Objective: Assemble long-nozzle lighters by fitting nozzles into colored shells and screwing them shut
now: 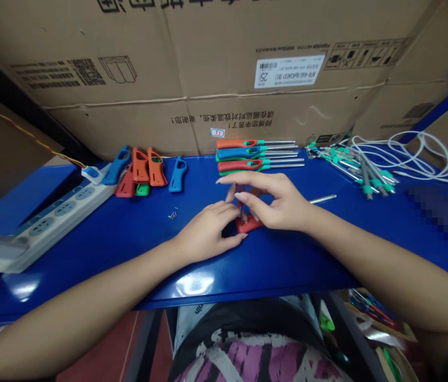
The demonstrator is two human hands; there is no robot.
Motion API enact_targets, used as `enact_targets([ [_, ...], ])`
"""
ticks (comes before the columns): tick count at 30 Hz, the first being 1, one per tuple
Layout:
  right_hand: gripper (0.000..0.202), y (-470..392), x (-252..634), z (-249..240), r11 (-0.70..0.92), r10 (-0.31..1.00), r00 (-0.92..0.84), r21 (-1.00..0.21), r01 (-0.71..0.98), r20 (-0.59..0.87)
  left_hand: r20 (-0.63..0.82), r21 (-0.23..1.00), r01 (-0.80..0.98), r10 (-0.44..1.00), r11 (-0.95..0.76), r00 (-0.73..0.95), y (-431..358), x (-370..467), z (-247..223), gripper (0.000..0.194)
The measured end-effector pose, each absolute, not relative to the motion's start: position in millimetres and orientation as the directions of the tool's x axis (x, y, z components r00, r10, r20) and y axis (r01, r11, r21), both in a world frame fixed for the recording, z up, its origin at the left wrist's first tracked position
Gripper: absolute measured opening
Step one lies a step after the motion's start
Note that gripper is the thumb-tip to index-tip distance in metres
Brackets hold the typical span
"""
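A red stick lighter (pixel 249 225) lies on the blue table in front of me, its metal tube (pixel 324 199) sticking out past my right wrist. My left hand (pixel 205 231) presses its handle end down, fingers and thumb closed around it. Above that end, my right hand (pixel 281 200) pinches a small screwdriver with a dark purple handle (pixel 240 189), held upright with its shaft down on the lighter. The tip is hidden among the fingers. A few tiny screws (pixel 173 215) lie to the left of my left hand.
Assembled lighters (pixel 243 154) are stacked behind my hands. Loose handle shells (pixel 141 167) lie back left beside a power strip (pixel 64 209). Metal tubes with green parts (pixel 362 172) and a white cable (pixel 422 151) lie back right. A cardboard box (pixel 128 116) stands behind the table.
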State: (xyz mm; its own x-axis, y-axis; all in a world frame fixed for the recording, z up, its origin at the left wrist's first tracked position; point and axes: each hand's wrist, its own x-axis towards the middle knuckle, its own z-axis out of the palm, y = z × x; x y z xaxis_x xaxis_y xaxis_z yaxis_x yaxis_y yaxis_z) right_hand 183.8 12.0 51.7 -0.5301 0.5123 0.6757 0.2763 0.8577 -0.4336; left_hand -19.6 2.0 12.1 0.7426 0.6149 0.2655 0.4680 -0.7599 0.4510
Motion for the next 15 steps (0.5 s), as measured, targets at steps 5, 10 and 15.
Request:
enact_targets([
  [5,0.02,14.4,188.6,50.3,0.909,0.355,-0.544,-0.145,0.39,0.76,0.273,0.448,0.475,0.622,-0.757,0.734,1.4,-20.4,11.1,0.026],
  [10,0.031,11.1,182.5,53.4,0.846,0.521,-0.567,-0.475,0.244,0.638,0.269,0.454,0.462,0.611,-0.762,0.744,1.8,-20.2,13.4,0.022],
  [15,0.013,13.2,183.1,51.4,0.877,0.478,-0.47,-0.371,0.306,0.742,0.264,0.454,0.464,0.613,-0.76,0.745,1.6,-20.5,12.1,0.023],
])
